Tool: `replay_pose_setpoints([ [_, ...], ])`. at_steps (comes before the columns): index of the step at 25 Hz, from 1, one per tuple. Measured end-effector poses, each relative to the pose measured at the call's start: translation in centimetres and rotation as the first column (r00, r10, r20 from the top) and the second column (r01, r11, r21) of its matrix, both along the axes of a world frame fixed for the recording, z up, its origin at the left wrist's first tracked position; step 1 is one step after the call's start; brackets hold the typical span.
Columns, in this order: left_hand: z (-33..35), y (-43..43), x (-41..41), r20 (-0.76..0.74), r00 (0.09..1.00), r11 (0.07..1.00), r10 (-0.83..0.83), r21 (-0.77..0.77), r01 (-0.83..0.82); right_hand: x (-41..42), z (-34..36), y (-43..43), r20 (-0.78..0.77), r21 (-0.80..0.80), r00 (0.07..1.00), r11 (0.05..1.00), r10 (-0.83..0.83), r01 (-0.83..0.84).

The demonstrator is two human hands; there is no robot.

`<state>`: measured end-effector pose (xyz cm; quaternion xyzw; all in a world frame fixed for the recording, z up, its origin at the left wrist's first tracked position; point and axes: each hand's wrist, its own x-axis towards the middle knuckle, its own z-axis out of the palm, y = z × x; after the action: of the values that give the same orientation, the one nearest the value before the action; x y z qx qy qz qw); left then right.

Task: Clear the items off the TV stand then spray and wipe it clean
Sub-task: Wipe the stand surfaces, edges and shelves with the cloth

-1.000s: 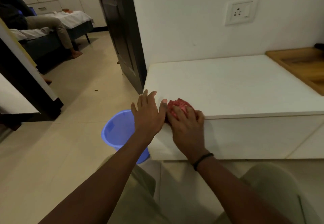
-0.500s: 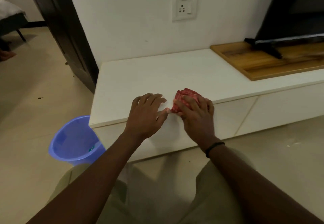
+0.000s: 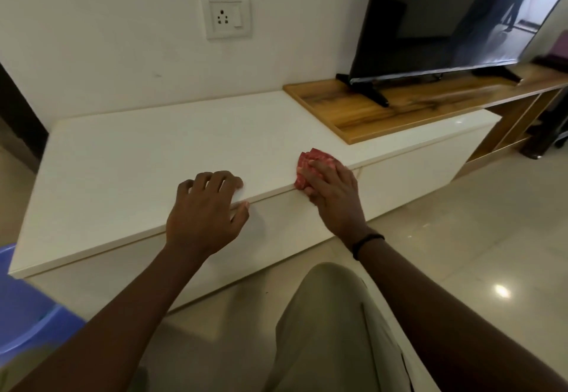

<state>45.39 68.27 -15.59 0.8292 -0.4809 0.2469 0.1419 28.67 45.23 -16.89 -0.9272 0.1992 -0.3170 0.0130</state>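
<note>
Bucket (image 3: 27, 324) beside TV stand (image 3: 138, 152), contents hidden; cloth (image 3: 311, 160) in right hand (image 3: 335, 196)

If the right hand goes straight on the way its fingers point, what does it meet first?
The right hand, gripping the red cloth, points back and slightly left over the white stand top. That stretch looks free, so probably the wall first, just left of the wooden board; depth is unclear.
</note>
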Motion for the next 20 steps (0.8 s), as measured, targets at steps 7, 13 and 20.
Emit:
replay_pose_setpoints([
  [7, -1.2, -0.3, 0.6, 0.085, 0.996, 0.999, 0.016, -0.029, -0.014, -3.7, 1.4, -9.7, -0.085, -0.021, 0.995, 0.998, -0.054, 0.053],
  [13, -0.3, -0.1, -0.1, 0.036, 0.999, 0.999, 0.037, -0.003, -0.037, -3.5, 2.2, -7.3, -0.048, 0.158, 0.992, 0.979, -0.121, 0.127],
  [20, 3.0, 2.8, -1.0, -0.314, 0.944, 0.982, -0.104, -0.184, 0.047, 6.9, -2.7, 15.2, 0.154, 0.056, 0.978, 0.987, 0.139, -0.149],
])
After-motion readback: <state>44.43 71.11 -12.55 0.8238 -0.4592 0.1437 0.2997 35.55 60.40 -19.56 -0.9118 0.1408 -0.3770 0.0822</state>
